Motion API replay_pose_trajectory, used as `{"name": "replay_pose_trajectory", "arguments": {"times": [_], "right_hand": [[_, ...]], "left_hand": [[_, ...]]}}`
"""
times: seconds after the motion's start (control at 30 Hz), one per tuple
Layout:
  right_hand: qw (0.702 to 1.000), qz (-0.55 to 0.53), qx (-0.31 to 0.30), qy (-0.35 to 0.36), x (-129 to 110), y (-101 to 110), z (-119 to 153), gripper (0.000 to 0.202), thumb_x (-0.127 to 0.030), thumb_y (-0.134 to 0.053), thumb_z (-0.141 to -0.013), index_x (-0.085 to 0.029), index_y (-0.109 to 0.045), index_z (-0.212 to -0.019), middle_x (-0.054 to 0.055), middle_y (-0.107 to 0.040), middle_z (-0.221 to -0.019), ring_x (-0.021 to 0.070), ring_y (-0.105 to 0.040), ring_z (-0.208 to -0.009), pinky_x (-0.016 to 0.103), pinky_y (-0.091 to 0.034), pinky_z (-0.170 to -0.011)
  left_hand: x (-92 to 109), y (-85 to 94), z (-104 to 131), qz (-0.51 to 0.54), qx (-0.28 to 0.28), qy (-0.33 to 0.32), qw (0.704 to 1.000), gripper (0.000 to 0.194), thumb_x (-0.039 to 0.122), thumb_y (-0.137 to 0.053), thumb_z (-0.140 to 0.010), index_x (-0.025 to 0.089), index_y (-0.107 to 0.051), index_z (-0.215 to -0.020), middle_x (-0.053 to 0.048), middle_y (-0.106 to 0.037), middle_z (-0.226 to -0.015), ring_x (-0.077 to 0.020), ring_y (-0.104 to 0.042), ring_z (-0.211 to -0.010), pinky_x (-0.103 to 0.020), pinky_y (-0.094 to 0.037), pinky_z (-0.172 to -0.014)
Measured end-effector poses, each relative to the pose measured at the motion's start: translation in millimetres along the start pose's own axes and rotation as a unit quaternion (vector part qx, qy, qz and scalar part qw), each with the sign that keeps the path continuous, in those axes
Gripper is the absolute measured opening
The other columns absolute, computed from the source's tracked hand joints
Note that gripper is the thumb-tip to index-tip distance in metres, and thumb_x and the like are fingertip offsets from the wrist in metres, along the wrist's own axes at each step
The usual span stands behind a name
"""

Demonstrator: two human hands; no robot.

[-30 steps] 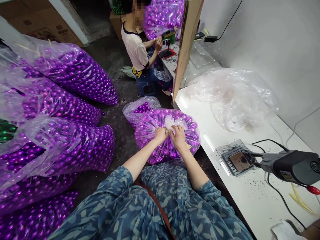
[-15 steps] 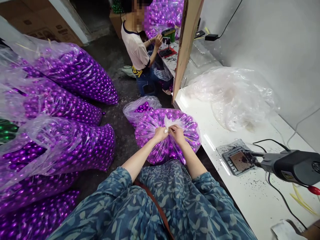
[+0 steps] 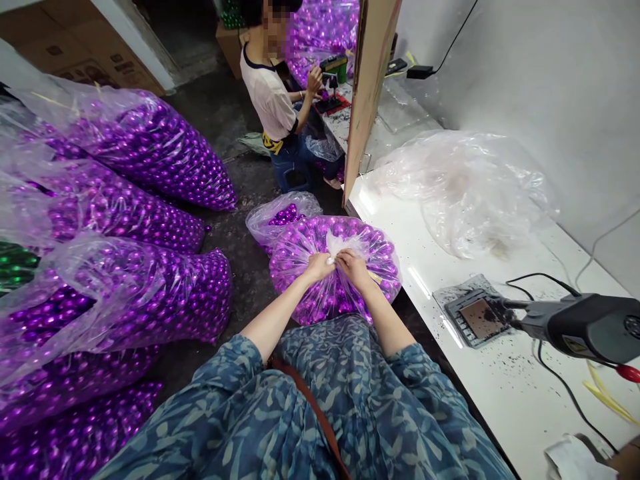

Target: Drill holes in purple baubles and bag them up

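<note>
A large clear plastic bag full of shiny purple balls stands on the floor in front of me, its neck gathered at the top. My left hand is closed round the gathered neck from the left. From the right, my right hand pinches at the same neck, its fingers close to those of my left hand. A yellowish strip lies by my right wrist. Just behind, a smaller open bag holds some purple balls.
Several big bags of purple balls fill the left side. On the right, a white table bears a crumpled plastic heap and a black machine. Beyond a cardboard panel, a seated person works at a table.
My hands stay at the bag's neck, with a slight shift of the right fingers. The yellowish strip by my right wrist shows more. The other person's hands have moved at their machine.
</note>
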State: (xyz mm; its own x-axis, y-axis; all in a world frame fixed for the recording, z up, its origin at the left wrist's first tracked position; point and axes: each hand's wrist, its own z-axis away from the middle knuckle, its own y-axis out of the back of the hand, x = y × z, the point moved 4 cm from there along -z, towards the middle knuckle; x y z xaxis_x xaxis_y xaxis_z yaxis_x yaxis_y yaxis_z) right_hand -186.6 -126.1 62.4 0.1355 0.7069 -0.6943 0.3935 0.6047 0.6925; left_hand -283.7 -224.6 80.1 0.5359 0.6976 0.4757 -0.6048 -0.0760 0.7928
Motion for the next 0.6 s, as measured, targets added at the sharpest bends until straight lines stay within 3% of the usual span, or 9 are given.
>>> {"name": "replay_pose_trajectory", "arguments": {"times": [0.17,0.3,0.47,0.6], "right_hand": [[0.995,0.07,-0.064,-0.009,-4,-2,-2,0.022,-0.018,-0.051,-0.098,-0.016,-0.069,-0.11,0.012,-0.065,-0.116,0.0188,-0.065,-0.096,0.033,-0.054,-0.089],[0.99,0.116,-0.078,0.002,-10,-7,-1,0.022,-0.016,-0.046,-0.1,-0.012,-0.067,-0.107,0.014,-0.062,-0.112,0.0193,-0.061,-0.095,0.032,-0.05,-0.09],[0.985,0.163,-0.027,-0.039,-16,-6,7,0.021,-0.017,-0.044,-0.1,-0.011,-0.063,-0.106,0.015,-0.057,-0.106,0.0234,-0.053,-0.096,0.035,-0.045,-0.088],[0.979,0.199,0.008,-0.031,-19,-4,12,0.021,-0.018,-0.043,-0.1,-0.013,-0.063,-0.101,0.015,-0.057,-0.105,0.0267,-0.047,-0.1,0.038,-0.041,-0.089]], "left_hand": [[-3,-4.1,-3,0.015,0.015,-0.012,1.0,0.012,0.022,-0.065,-0.081,0.017,-0.072,-0.089,-0.01,-0.073,-0.089,-0.0293,-0.067,-0.099,-0.034,-0.045,-0.086],[-6,-6.3,-2,0.045,0.027,-0.03,0.998,0.004,0.019,-0.066,-0.079,0.018,-0.068,-0.081,-0.009,-0.071,-0.086,-0.0289,-0.064,-0.099,-0.036,-0.044,-0.089],[-13,-5.3,6,0.119,0.021,-0.054,0.991,0.021,0.028,-0.053,-0.093,0.019,-0.061,-0.075,-0.006,-0.068,-0.082,-0.0229,-0.064,-0.089,-0.034,-0.046,-0.088],[-19,-2.6,3,0.188,0.028,-0.039,0.981,0.024,0.038,-0.054,-0.094,0.016,-0.064,-0.091,-0.011,-0.071,-0.096,-0.0275,-0.065,-0.1,-0.039,-0.048,-0.093]]}}
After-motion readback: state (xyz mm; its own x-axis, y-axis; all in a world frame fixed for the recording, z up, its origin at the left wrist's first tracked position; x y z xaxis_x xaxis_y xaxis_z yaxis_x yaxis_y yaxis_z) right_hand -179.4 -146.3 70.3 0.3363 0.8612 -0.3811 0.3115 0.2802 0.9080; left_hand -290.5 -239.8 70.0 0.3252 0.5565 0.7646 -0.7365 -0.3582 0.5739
